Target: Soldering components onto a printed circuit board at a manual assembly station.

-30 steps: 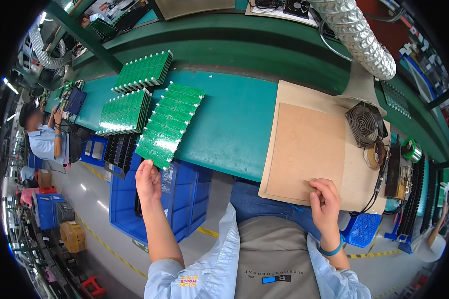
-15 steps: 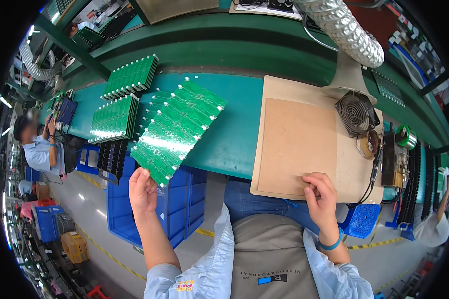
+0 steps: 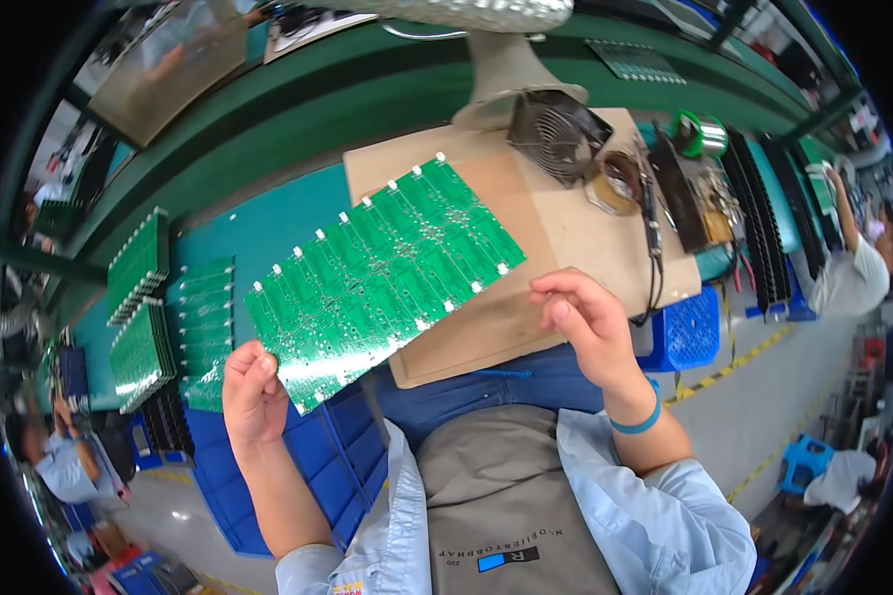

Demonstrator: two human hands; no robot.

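A green circuit board panel [image 3: 387, 273] with small white connectors along its two long edges hangs tilted over the bench. My left hand [image 3: 255, 387] pinches its lower left corner between thumb and fingers. My right hand [image 3: 587, 322] is apart from the panel, just beyond its right end, with fingers spread and slightly curled, and nothing in it. Beneath the panel's right part lies a brown board [image 3: 456, 342] on a larger tan sheet [image 3: 610, 248]. Another green panel [image 3: 206, 327] rests on the bench to the left.
Two stacks of green panels [image 3: 141, 347] stand at the far left. A black fan [image 3: 561, 134], a tape roll [image 3: 613, 183], a soldering iron [image 3: 651, 213] and a solder spool [image 3: 701, 134] sit at the right. A blue crate [image 3: 228, 486] is below. Other people work at both sides.
My left hand has swung the panel rightward, from over the bench to over the brown board. My right hand has lifted off the brown board and opened. The whole view has turned right.
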